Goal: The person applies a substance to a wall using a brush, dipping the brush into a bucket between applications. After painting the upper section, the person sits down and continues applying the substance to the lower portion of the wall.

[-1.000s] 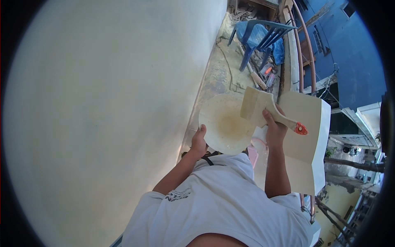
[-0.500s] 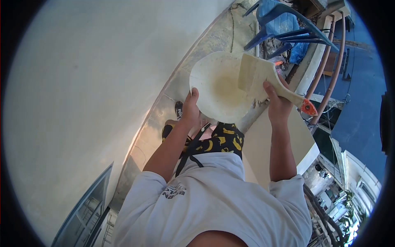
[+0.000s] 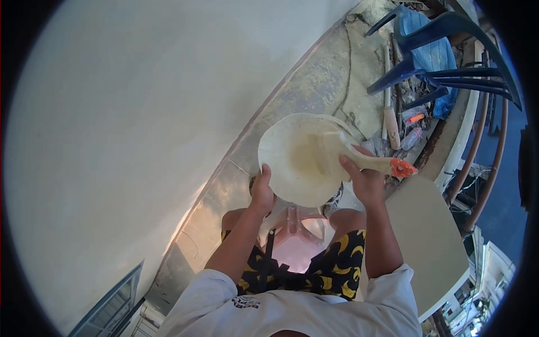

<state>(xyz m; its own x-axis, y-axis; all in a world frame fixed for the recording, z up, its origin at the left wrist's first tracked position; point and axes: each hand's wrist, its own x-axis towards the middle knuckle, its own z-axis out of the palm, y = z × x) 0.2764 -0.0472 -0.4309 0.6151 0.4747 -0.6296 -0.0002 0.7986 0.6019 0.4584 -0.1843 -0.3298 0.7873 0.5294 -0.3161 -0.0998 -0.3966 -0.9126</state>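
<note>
Shallow round pan [image 3: 286, 160], coated in cream and stained yellowish at its centre, is held up in front of the person's chest, with the left hand [image 3: 262, 192] clenched on its near rim. The right hand [image 3: 365, 182], just to the right of the pan, grips the handle of a wide brush [image 3: 331, 153]. The brush's cream-caked head lies inside the pan against its surface, and the orange tip of its handle juts out past the right hand's knuckles.

Left of the left hand rises a broad, pale wall [image 3: 140, 112]. It meets a worn, blotched floor [image 3: 314, 84] that runs beyond both hands. Farther out, past the right hand, stands a blue plastic chair [image 3: 432, 53]. A wooden-handled tool [image 3: 391, 126] lies on the floor among small litter between the chair and the pan.

Below the hands, between the person's legs, a pink stool [image 3: 292, 230] shows — the black shorts [image 3: 337, 264] above it carry a yellow banana print. A cream ledge [image 3: 432, 236] sits to the right of the right forearm, with a curved railing [image 3: 477, 151] beyond it. A white T-shirt [image 3: 292, 314] fills the bottom edge of the view.
</note>
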